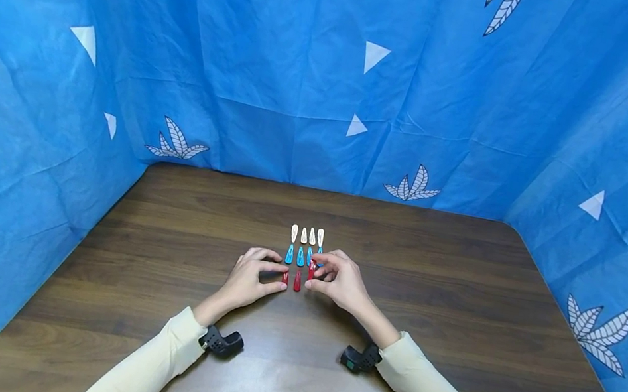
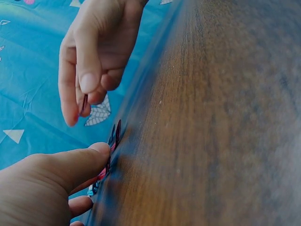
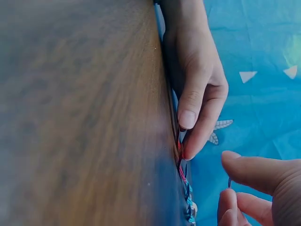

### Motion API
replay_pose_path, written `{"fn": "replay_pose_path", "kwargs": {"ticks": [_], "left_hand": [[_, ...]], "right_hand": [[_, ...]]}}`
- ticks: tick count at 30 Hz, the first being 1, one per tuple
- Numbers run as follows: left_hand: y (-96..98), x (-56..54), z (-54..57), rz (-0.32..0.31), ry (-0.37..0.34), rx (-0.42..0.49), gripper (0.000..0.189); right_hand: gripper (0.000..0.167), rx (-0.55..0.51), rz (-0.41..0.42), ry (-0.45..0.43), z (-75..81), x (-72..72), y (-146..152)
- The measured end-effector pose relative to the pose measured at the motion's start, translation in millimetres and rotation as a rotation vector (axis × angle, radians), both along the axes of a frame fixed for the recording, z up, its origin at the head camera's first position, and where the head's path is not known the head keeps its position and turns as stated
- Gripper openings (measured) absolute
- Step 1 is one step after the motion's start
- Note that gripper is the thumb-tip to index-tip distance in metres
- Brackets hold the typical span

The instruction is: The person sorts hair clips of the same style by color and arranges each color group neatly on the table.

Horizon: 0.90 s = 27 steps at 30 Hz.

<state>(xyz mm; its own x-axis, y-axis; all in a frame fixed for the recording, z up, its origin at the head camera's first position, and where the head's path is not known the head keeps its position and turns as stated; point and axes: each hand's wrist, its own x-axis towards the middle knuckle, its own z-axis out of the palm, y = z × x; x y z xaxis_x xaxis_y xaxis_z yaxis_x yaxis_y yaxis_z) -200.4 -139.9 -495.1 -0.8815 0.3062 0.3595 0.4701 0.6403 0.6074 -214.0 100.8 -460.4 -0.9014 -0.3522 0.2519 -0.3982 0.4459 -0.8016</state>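
Observation:
My left hand [image 1: 248, 278] pinches a red hair clip [image 1: 286, 278] end to end between thumb and fingers, low at the tabletop. Between thumb and fingers of my right hand [image 1: 340, 280] is another red hair clip [image 1: 312, 269]; the left wrist view shows this clip [image 2: 85, 102] raised off the table. A third red hair clip [image 1: 298, 281] lies between the two hands. Just beyond is a row of blue hair clips [image 1: 301, 256], its right end partly hidden by the right hand. Farthest back runs a row of cream-white hair clips [image 1: 294, 233].
The clips lie on a dark wood-grain table [image 1: 431, 266]. Blue cloth [image 1: 260, 61] with white leaves and triangles hangs behind it and along both sides. Each wrist wears a black camera mount, the left mount [image 1: 222, 342] and the right mount [image 1: 361, 358].

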Motion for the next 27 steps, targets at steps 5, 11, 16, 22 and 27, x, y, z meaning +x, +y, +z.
{"fn": "replay_pose_path", "kwargs": {"ticks": [5,11,16,22,27], "left_hand": [[0.5,0.3,-0.4,0.002,-0.007,0.003,0.03],[0.8,-0.1,0.8,-0.002,-0.007,0.007,0.03],[0.9,0.8,1.8,-0.004,-0.003,0.013,0.03],[1.0,0.2,1.0,-0.002,0.0,0.012,0.03],[0.7,-0.1,0.5,-0.002,0.004,0.006,0.03]], "right_hand": [[0.048,0.007,-0.004,-0.032,-4.5,-2.7,-1.1],[0.048,0.045,0.003,-0.046,-9.8,-3.9,-0.6],[0.047,0.092,0.005,-0.017,-9.9,-2.1,-1.9],[0.047,0.146,0.016,0.02,-13.0,-2.3,-1.0],[0.047,0.175,0.023,0.032,-14.8,-3.2,-0.7]]}}
